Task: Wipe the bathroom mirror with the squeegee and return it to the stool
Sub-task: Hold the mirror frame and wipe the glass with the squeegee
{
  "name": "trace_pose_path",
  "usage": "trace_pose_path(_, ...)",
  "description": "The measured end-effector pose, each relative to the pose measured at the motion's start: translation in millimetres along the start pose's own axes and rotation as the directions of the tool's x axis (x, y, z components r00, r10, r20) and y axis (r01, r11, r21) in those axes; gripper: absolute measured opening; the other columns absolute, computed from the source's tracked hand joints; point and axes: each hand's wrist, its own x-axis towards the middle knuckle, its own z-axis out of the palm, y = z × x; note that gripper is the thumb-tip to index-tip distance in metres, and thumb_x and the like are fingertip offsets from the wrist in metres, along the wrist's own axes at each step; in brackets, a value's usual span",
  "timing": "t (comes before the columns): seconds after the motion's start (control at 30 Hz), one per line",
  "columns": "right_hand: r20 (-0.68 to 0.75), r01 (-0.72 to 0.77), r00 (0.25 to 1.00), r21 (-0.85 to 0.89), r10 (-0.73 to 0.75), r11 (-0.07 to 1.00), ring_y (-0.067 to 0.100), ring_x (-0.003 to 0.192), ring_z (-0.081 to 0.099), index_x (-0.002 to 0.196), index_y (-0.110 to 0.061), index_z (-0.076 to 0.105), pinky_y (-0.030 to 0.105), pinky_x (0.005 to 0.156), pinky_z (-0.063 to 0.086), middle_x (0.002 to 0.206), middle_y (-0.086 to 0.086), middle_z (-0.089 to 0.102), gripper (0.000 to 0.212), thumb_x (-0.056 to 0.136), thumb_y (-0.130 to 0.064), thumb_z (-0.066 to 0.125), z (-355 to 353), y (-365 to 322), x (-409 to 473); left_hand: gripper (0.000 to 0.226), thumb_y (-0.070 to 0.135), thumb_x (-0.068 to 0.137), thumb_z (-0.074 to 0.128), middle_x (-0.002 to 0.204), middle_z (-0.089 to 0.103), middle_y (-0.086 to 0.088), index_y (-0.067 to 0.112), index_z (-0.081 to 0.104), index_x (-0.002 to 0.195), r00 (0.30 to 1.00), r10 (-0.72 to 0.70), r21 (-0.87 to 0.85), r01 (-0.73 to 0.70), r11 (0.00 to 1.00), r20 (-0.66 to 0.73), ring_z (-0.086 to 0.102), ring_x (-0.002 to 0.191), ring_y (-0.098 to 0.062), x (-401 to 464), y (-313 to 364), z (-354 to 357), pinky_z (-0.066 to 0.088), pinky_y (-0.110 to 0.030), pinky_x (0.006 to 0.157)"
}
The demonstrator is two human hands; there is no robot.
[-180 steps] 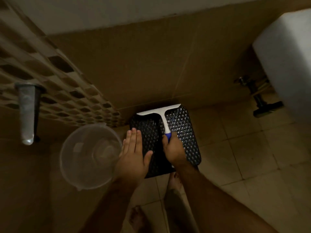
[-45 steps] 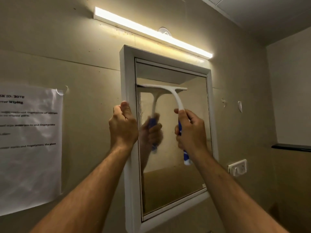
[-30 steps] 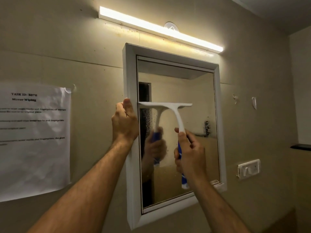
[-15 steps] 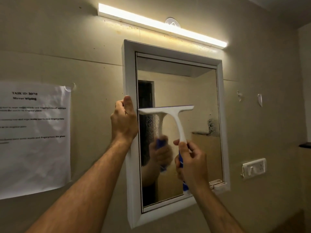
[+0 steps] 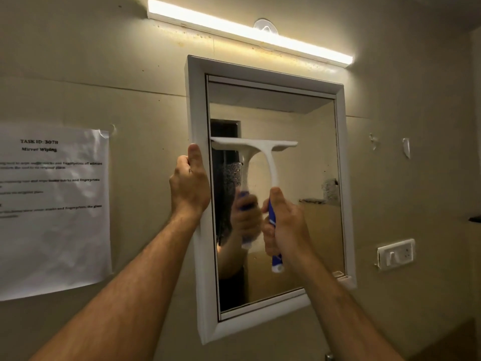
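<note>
A white-framed bathroom mirror [image 5: 299,121] hangs on the beige wall. The squeegee [image 5: 263,149] has a white blade and neck and a blue handle. Its blade lies flat against the glass on the left half, about mid-height. My right hand [image 5: 286,225] is shut on the blue handle. My left hand [image 5: 190,183] grips the mirror frame's left edge, thumb up along the frame. The glass reflects the squeegee and my hand. The stool is out of view.
A lit tube light [image 5: 250,31] runs above the mirror. A printed paper sheet [image 5: 52,209] is taped to the wall at left. A white switch socket [image 5: 395,254] sits on the wall at right, with small wall hooks [image 5: 406,148] above it.
From the stool on the floor, the squeegee came up to the mirror. Over the last second and a half its blade slid down the glass from near the top to mid-height. My left hand stayed on the frame.
</note>
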Motion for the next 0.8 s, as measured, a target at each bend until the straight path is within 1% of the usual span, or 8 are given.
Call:
trace_pose_path(0.07,-0.012,-0.019,1.0,0.002,0.019,1.0,0.011,0.034,0.034,0.081,-0.016,0.054,0.022,0.035,0.031,0.046,-0.004,0.043,0.057,0.076,-0.071,0.042,-1.1,20.2,-15.9,0.038,0.067,0.093,0.014,0.069,0.035,0.022,0.041,0.04,0.083,1.0,-0.012,-0.013,0.012,1.0,0.005,0.041,0.055,0.023,-1.0,0.1,-0.8,0.02,-0.008,0.05)
trace_pose_path(0.17,-0.021,-0.025,0.999,0.014,0.025,1.0,0.012,0.037,0.031,0.076,-0.016,0.053,0.023,0.037,0.028,0.049,-0.002,0.04,0.059,0.071,-0.075,0.044,-5.2,42.5,-35.6,0.053,0.067,0.093,0.012,0.069,0.034,0.022,0.029,0.048,0.103,1.0,-0.017,-0.004,0.017,1.0,-0.021,0.038,0.055,0.012,-0.7,-0.9,0.3,0.02,-0.008,0.051)
trace_pose_path(0.33,-0.004,-0.046,0.999,0.03,0.046,0.999,0.011,0.036,0.03,0.075,-0.019,0.053,0.021,0.037,0.027,0.045,-0.005,0.041,0.053,0.075,-0.071,0.042,-5.8,23.3,-25.1,0.054,0.067,0.092,0.01,0.07,0.047,0.011,0.026,0.045,0.092,1.0,-0.004,0.01,0.004,1.0,-0.002,0.044,0.06,0.001,0.6,-2.7,0.3,0.027,-0.015,0.048)
trace_pose_path(0.47,-0.027,0.004,1.0,-0.033,-0.005,0.999,0.008,0.034,0.034,0.078,-0.017,0.053,0.021,0.038,0.031,0.045,-0.006,0.042,0.046,0.092,-0.058,0.038,0.0,-10.8,5.0,0.061,0.065,0.093,0.012,0.068,0.05,0.002,0.018,0.05,0.095,1.0,-0.001,0.007,0.001,1.0,0.001,0.049,0.058,-0.009,2.7,-1.4,1.3,0.031,-0.02,0.046)
trace_pose_path(0.53,-0.033,-0.004,0.999,-0.043,0.003,0.999,0.009,0.035,0.033,0.078,-0.017,0.053,0.021,0.039,0.031,0.047,-0.005,0.042,0.045,0.095,-0.055,0.036,2.1,-12.3,6.7,0.06,0.063,0.094,0.014,0.066,0.049,0.003,0.015,0.05,0.096,1.0,-0.002,0.004,0.002,1.0,-0.001,0.048,0.055,-0.008,3.1,-1.4,1.3,0.034,-0.015,0.04)
trace_pose_path(0.6,-0.03,-0.024,0.999,-0.036,0.022,0.999,0.009,0.036,0.034,0.08,-0.015,0.053,0.022,0.04,0.031,0.047,-0.005,0.042,0.045,0.095,-0.054,0.036,1.7,-1.1,-4.5,0.059,0.062,0.095,0.015,0.066,0.05,0.003,0.016,0.051,0.095,1.0,0.007,0.003,-0.007,1.0,-0.001,0.047,0.054,-0.005,2.3,-1.6,0.0,0.032,-0.008,0.036)
trace_pose_path(0.7,-0.026,-0.036,0.999,-0.014,0.035,0.999,0.009,0.035,0.034,0.079,-0.013,0.052,0.021,0.037,0.03,0.047,-0.004,0.042,0.046,0.091,-0.055,0.037,-1.8,28.1,-29.8,0.06,0.063,0.094,0.013,0.067,0.051,0.002,0.018,0.052,0.087,1.0,0.025,0.014,-0.025,1.0,0.007,0.046,0.055,-0.004,1.4,-1.5,-0.1,0.031,-0.016,0.043)
trace_pose_path(0.8,-0.024,-0.049,0.998,0.048,0.05,0.998,0.009,0.035,0.031,0.076,-0.01,0.05,0.02,0.034,0.028,0.047,-0.003,0.039,0.048,0.081,-0.057,0.039,-3.3,45.5,-44.7,0.054,0.062,0.095,0.012,0.07,0.051,0.005,0.024,0.05,0.086,1.0,0.006,0.027,-0.007,1.0,0.011,0.046,0.06,-0.002,1.5,-0.9,-0.1,0.028,-0.017,0.048)
